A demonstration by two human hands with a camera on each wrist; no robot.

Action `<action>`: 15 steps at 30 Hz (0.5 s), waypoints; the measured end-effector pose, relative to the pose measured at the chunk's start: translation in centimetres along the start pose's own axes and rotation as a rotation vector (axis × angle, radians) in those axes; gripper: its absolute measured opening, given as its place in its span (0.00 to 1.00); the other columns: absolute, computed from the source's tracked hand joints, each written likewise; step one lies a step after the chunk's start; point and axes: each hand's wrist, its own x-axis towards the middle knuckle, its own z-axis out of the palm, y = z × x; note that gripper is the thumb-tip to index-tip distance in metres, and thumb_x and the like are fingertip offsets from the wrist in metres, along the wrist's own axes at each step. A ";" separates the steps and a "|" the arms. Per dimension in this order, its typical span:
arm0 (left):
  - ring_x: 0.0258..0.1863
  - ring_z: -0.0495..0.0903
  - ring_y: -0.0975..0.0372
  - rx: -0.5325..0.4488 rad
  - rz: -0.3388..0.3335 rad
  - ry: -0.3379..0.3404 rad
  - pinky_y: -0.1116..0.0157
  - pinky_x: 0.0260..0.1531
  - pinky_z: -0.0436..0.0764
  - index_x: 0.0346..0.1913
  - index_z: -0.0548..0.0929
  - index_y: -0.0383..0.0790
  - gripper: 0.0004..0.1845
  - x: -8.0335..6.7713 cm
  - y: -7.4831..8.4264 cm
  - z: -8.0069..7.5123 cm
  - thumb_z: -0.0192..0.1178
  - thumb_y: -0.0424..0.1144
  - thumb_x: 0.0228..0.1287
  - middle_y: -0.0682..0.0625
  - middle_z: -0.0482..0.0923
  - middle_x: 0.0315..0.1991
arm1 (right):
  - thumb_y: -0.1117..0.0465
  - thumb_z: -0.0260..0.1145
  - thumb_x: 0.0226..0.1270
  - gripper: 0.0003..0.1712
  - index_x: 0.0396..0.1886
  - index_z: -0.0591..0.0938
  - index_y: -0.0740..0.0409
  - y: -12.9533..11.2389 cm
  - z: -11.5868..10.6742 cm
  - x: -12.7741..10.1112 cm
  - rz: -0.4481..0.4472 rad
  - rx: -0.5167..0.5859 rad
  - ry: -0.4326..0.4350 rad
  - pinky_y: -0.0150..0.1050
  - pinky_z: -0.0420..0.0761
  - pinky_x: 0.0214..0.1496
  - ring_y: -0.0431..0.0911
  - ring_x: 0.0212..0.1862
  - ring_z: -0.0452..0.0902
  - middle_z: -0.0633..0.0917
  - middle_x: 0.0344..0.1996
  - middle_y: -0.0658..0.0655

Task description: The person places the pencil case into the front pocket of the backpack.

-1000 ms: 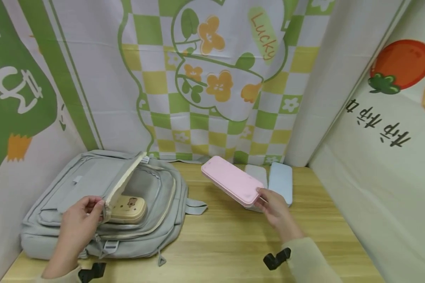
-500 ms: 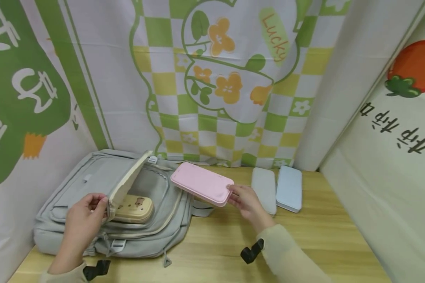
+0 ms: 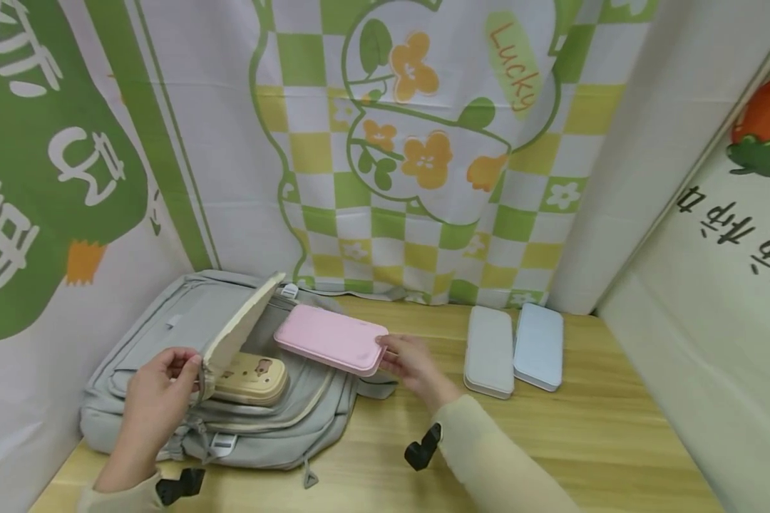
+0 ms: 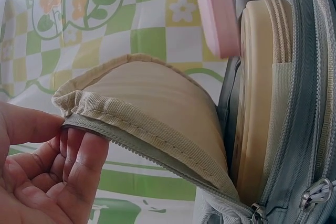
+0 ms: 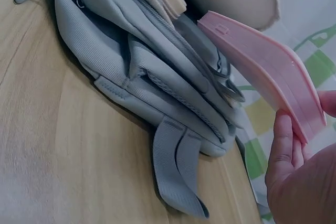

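Left hand (image 3: 160,388): thumb and fingers pinching edge of raised flap (image 3: 242,320) of bag (image 3: 189,306). Right hand (image 3: 413,365): thumb and fingers gripping near end of pink case (image 3: 330,338), case held above right part of bag, far end toward opening. Yellow case (image 3: 259,382): inside opened pocket, partly behind flap. Grey case (image 3: 490,349) and blue case (image 3: 539,345): side by side on table (image 3: 552,449), right of bag.

The left hand (image 4: 50,174) pinches the zip-toothed edge of a grey fabric flap (image 4: 152,95) with cream lining. Beside it, a pale yellow, rounded case (image 4: 253,108) sits in the grey fabric backpack (image 4: 286,129); a smooth pink, round-cornered box (image 4: 216,19) is close by, perhaps touching it. Green, white and yellow checked cloth (image 4: 152,43) spreads behind
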 end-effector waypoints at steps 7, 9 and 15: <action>0.27 0.81 0.63 0.014 -0.023 -0.018 0.69 0.24 0.77 0.48 0.81 0.28 0.13 0.0 0.2 -0.2 0.55 0.38 0.79 0.41 0.84 0.35 | 0.72 0.64 0.70 0.13 0.51 0.76 0.76 0.5 1.7 0.7 0.008 -0.004 -0.055 0.30 0.83 0.32 0.41 0.30 0.81 0.82 0.30 0.56; 0.27 0.81 0.63 0.021 -0.031 -0.022 0.68 0.25 0.77 0.48 0.81 0.29 0.13 -0.1 0.1 -0.3 0.56 0.39 0.79 0.41 0.84 0.35 | 0.71 0.65 0.70 0.14 0.51 0.75 0.75 0.8 2.2 1.0 0.021 -0.013 -0.068 0.29 0.83 0.32 0.40 0.30 0.80 0.82 0.30 0.55; 0.27 0.81 0.62 0.018 -0.017 -0.031 0.69 0.25 0.78 0.47 0.81 0.28 0.13 -0.1 0.3 -0.1 0.56 0.37 0.78 0.41 0.83 0.34 | 0.70 0.66 0.70 0.18 0.55 0.76 0.76 1.0 3.5 1.6 0.016 -0.051 -0.087 0.29 0.83 0.34 0.40 0.30 0.81 0.83 0.31 0.55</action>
